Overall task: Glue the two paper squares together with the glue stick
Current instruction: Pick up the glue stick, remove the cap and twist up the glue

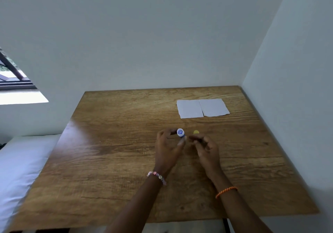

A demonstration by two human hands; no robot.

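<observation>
Left fingers point(181, 143) round glue stick point(180, 133) — uncapped

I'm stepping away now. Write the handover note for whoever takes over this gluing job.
Left hand grips the glue stick, cap off, open end up.
Right hand is beside it, fingers loosely curled, holding nothing.
Yellow cap lies on the table just past the right hand.
Two paper squares lie side by side at the far right, untouched.
Done: uncapping. Left: apply glue, join the squares.
</observation>
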